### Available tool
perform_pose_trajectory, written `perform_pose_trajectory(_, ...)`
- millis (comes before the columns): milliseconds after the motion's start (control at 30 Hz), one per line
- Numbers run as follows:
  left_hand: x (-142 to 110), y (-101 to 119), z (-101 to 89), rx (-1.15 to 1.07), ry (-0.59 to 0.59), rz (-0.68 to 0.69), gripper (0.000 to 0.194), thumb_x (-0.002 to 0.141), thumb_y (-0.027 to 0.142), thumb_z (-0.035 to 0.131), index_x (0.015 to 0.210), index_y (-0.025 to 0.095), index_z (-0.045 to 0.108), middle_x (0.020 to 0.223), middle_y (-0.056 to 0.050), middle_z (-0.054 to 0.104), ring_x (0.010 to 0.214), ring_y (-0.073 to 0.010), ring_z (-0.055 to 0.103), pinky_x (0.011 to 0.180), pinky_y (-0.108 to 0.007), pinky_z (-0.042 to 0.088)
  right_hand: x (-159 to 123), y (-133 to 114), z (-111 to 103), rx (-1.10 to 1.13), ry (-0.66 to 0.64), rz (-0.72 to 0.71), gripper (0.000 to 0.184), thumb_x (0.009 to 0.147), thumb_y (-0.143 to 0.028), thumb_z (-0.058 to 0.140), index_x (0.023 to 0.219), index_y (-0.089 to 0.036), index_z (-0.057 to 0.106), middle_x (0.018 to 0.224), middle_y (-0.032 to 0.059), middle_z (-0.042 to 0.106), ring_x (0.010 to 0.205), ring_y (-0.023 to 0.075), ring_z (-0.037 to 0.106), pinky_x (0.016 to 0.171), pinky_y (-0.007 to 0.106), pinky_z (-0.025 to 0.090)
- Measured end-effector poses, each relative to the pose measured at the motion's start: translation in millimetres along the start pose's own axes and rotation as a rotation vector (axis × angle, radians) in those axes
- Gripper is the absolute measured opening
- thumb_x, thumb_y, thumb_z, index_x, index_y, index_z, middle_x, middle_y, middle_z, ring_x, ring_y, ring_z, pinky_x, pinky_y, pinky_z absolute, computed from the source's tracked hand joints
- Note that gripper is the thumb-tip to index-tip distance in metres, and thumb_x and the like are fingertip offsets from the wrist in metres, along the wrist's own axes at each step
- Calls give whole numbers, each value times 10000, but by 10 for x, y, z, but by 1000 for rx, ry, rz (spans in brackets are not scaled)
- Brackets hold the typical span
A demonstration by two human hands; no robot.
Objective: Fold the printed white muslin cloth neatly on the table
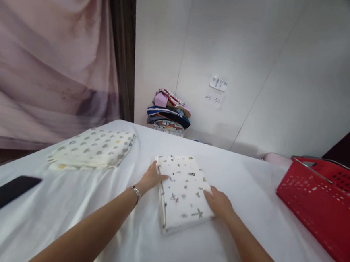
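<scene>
The folded cloth (185, 192) lies on the white sheet (136, 241), its side edges pinched by the left hand (152, 177) and right hand (219, 202), thumbs on top, and should handle light and soft, best held across all its layers.

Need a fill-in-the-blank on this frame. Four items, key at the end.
1. The basket at the right edge is coloured ____.
2. A bracelet is worn on the ____ wrist.
3. The left hand and right hand both touch the folded cloth, which lies on a sheet coloured ____.
4. The lower wall note shows the numbers ____.

Missing words: red; left; white; 45-50.
</scene>
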State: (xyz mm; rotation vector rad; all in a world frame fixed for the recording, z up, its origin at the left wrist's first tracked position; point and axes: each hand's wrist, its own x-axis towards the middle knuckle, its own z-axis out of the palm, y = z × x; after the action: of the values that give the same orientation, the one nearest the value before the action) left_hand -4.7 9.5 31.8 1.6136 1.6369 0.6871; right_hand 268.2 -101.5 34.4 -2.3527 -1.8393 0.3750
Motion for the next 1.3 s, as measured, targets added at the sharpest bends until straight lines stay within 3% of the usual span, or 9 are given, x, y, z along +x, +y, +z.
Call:
perform_pose_trajectory(200,-721,-24,195,-175,-61,66,909,625,272,684,1383,153,196,1309,-145,441,1102,-225,509,887,-296,413,-221,132,-23,11,-65,48,529,868,-516,268,1274,-207,405,1077,102,618,958,264,570,731,333,407)
perform_pose_trajectory(300,-975,-79,273,-236,-43,61,872,638,255,670,1381,203,217,1298,-108,450,1091,-209,514,877,-275,419,-351,166,-43,-34,27,14,521,873,-465,294,1301,-183,389,1104,130,591,992,279,547,738,356,418)
perform_pose_trajectory(467,-1220,-108,357,-297,-20,8,915,615,263,693,1394,214,215,1245,-105,494,1046,-208,543,869,-267,425,-484,-117,-92,121,308,-399,416,872,-338,363,1250,-197,463,1205,95,529,1109,223,482,874,347,421)
perform_pose_trajectory(633,-1318,-127,395,-301,-29,-13,886,633,291,673,1389,199,220,1120,-83,576,877,-168,602,743,-240,470,-511,-587,190,185,327,-748,396,872,-312,406,1245,-204,488,1283,89,492,1192,230,432,976,403,372)
perform_pose_trajectory(800,-1164,-174,321,-174,70,-13,644,685,279,617,1279,145,408,1050,-88,612,813,-150,602,724,-238,455,-514,-666,545,93,326,-810,369,888,-258,390,1236,-216,506,1299,86,494,1222,249,413,988,476,332)
perform_pose_trajectory(900,-897,-123,192,-94,154,23,402,718,266,582,1105,158,549,1065,-71,615,806,-136,595,725,-223,439,-523,-613,578,164,379,-845,332,888,-257,403,1183,-213,550,1244,88,544,1190,233,452,970,453,367)
perform_pose_trajectory(1033,-511,2,53,-43,202,-13,160,756,270,545,865,177,615,901,-33,664,782,-139,597,685,-217,419,-560,-614,543,289,494,-923,289,862,-261,465,1119,-192,579,1148,106,593,1117,228,506,916,419,431)
perform_pose_trajectory(1300,-197,47,138,3,237,-89,229,703,414,583,712,185,568,740,-43,649,712,-182,594,571,-249,363,-628,-696,469,312,427,-1038,324,831,-296,541,1135,-187,536,1033,107,598,970,225,545,832,403,464)
